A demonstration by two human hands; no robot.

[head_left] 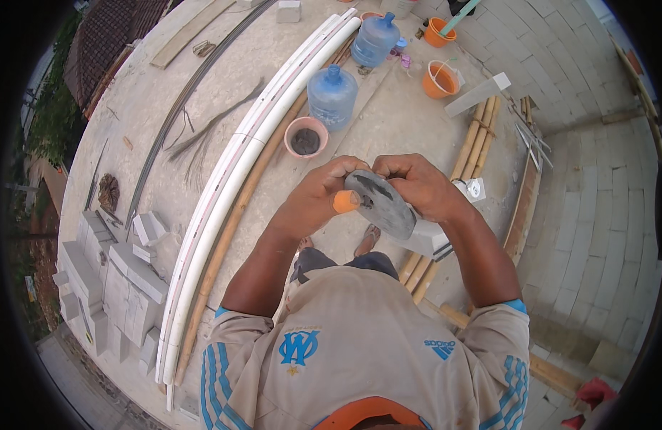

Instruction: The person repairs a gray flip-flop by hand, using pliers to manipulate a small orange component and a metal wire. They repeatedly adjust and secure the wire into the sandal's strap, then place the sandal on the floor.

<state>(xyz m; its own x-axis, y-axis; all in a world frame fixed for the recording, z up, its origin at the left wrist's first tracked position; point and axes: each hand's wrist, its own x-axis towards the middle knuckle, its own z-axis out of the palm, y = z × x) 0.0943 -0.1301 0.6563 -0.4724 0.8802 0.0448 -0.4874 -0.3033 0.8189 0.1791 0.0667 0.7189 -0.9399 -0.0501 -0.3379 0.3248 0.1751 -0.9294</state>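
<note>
In front of my chest is a trowel [382, 206] with a grey, rounded blade streaked with dark mortar. A short orange handle [346, 201] shows end-on beside the blade, against my left hand. My left hand [319, 192] is closed around the trowel at its handle side, the fingers partly hidden. From the other side, my right hand [419, 185] pinches the upper edge of the blade, its fingertips close to those of the left. Just ahead on the floor stands a pink bucket [306, 137] with dark grey mortar in it.
Two blue water jugs [332, 98] stand beyond the bucket. Long white pipes [234, 165] and bamboo poles run along my left. Stacked light blocks [123, 279] lie far left. Orange buckets [440, 79] and bundled bamboo [478, 140] sit ahead right, near a block wall [589, 229].
</note>
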